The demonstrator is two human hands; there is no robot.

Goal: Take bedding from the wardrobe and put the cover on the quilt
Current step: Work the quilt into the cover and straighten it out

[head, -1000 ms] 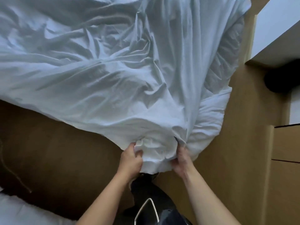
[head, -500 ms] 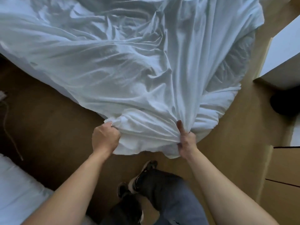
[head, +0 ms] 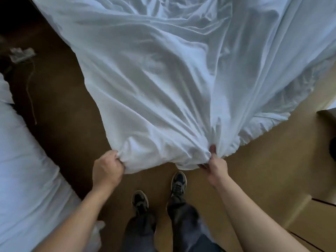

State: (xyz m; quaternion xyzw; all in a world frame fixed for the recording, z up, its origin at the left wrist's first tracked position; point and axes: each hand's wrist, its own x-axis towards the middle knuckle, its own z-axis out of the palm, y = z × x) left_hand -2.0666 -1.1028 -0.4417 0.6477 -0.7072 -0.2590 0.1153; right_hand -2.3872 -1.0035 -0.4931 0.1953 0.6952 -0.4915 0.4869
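**Operator:** White cotton, heavily creased: the cover [head: 163,79] is stretched out from its near edge across the brown floor [head: 254,170], with the quilt [head: 294,99] visible as a puckered bulge along the cover's right edge. Please confirm the grip status.

**Inspector:** The left hand [head: 107,171] is closed into a fist around the cover's near left corner. The right hand [head: 214,164] is clamped on a gathered bunch at the near right corner, with the thumb pressed on top of the folds. Both grips are tight, and the fabric fans out under tension from the two points. Whether the quilt's corner is held inside either fist cannot be determined.

**Operator:** What are the failure modes from this state?

**Inspector:** 1) If only the cover is held, a shake may leave the filling bunched at the right edge rather than spreading it. 2) The near edge hangs just in front of the shoes [head: 160,190], so a step forward may trap the hem. 3) The fabric drags on the floor, so soiling is likely.

**Operator:** How does this differ from the frame half a second earlier?

**Inspector:** The hands are wider apart, the near edge is drawn flatter, and the cover's left edge has swung right, exposing more dark floor. A second white bedding item [head: 27,170] now fills the left margin.
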